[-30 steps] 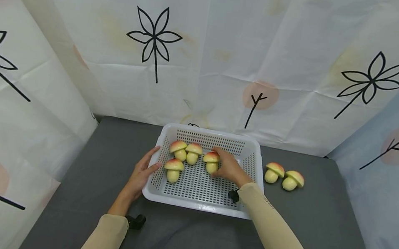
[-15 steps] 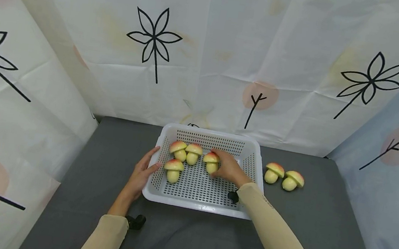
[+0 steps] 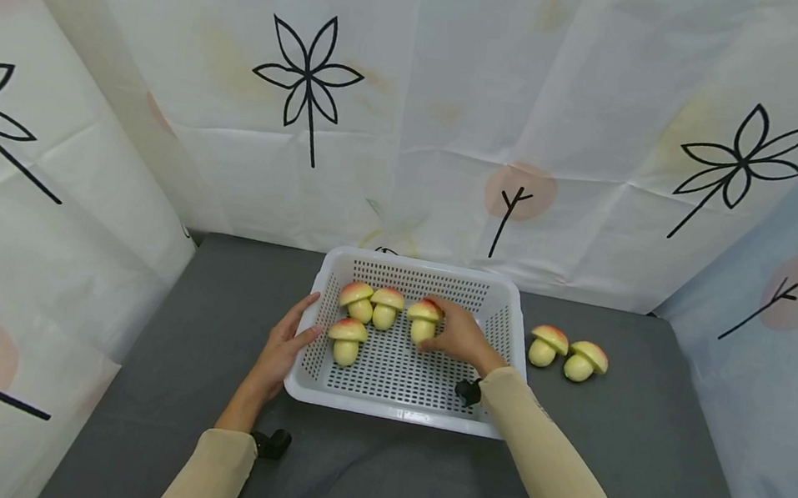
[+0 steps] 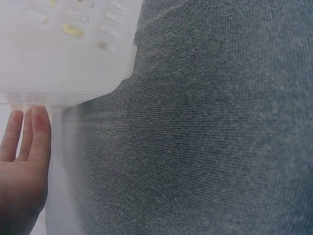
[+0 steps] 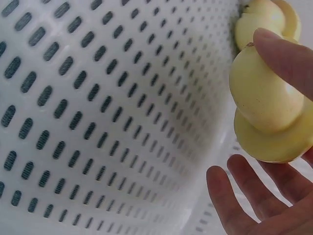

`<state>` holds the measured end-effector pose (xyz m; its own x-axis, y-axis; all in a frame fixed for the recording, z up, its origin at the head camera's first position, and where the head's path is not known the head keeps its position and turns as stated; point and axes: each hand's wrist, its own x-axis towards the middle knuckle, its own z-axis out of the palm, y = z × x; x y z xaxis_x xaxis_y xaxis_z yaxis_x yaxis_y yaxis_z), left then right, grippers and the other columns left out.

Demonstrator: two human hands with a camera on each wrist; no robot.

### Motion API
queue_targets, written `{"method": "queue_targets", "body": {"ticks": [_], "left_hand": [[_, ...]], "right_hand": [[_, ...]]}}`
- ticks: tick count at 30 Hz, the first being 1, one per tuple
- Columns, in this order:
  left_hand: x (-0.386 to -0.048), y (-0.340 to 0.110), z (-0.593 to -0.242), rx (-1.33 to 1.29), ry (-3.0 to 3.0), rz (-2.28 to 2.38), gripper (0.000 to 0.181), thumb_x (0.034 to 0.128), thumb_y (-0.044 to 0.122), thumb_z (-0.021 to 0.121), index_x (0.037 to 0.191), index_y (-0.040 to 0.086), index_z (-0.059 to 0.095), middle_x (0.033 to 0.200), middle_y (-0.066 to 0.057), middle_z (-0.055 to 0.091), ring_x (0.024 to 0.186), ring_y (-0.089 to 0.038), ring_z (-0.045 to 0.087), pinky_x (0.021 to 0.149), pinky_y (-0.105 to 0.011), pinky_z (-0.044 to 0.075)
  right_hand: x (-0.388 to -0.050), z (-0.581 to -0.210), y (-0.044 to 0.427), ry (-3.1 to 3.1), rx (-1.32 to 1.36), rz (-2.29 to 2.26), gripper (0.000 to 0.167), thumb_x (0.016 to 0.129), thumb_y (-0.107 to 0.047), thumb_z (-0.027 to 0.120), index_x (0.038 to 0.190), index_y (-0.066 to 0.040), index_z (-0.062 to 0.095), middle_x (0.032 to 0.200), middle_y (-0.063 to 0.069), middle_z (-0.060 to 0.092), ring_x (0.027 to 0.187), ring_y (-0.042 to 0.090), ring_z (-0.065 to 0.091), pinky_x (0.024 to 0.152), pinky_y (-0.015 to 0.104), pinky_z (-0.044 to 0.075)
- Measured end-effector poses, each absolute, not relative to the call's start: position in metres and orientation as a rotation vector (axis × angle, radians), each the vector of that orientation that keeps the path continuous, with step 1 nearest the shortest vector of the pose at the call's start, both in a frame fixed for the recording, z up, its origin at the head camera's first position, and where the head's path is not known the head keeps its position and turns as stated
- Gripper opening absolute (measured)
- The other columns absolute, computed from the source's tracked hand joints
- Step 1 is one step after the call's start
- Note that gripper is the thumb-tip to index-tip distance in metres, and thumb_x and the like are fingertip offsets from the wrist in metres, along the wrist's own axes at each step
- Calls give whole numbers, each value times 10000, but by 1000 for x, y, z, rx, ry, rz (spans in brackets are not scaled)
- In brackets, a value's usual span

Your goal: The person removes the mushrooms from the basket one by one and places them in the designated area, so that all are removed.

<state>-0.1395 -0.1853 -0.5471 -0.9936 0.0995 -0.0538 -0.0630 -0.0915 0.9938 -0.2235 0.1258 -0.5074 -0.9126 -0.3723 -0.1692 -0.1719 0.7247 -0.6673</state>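
Note:
My right hand is inside the white plastic basket, its thumb and fingers pinching a yellow toy mushroom with a reddish cap. In the right wrist view, the thumb lies on the pale stem of that mushroom and the fingers are by its cap. To the left in the basket are three similar mushrooms, two at the back and one nearer the front. My left hand rests against the basket's left side; the left wrist view shows straight fingers touching its wall, the thumb hidden there.
Two more toy mushrooms lie close together on the dark grey tablecloth, right of the basket. Behind the basket hangs a pale cloth backdrop with plant drawings, and similar cloth stands at both sides.
The mushroom in my right hand has shifted very slightly, and that hand with it. My left hand, the basket and the other mushrooms stay where they were.

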Motion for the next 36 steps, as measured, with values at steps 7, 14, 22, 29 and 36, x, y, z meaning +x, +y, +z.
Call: {"method": "queue_targets", "body": {"ticks": [7,14,22,29,36], "left_hand": [[-140,-185,-548,52,2034,2250,631,1050,164,580,1613,202,299,1637,-87,301,1365,-384,438,979,-625,434],[-141,-185,-549,51,2039,2243,629,1051,163,579,1613,199,299,1641,-80,290,1371,-382,433,979,-622,438],[-141,-185,-548,51,2031,2246,633,1049,162,581,1614,206,299,1640,-83,291,1368,-384,437,971,-616,450],[-141,-184,-547,59,2038,2243,636,1048,155,580,1615,196,293,1645,-79,279,1384,-375,420,989,-621,433],[-139,-185,-547,46,2058,2231,629,1049,164,581,1612,203,302,1642,-71,288,1374,-379,435,984,-615,439]], "right_hand": [[-219,-490,130,2609,-416,-1082,930,769,-160,913,1547,-68,412,1437,169,535,1248,349,535,1008,522,452],[-212,-475,139,2599,-468,-1197,909,780,-162,905,1543,-78,417,1422,184,538,1239,374,544,973,523,482],[-202,-461,153,2592,-528,-1239,940,797,-202,896,1561,-42,372,1465,202,500,1302,376,503,1021,543,449],[-196,-450,165,2609,-554,-1280,939,783,-184,905,1563,-84,391,1476,167,500,1300,357,511,1029,529,448],[-190,-442,174,2620,-559,-1307,914,795,-197,897,1557,-96,402,1463,168,503,1287,363,512,1024,538,449]]}}
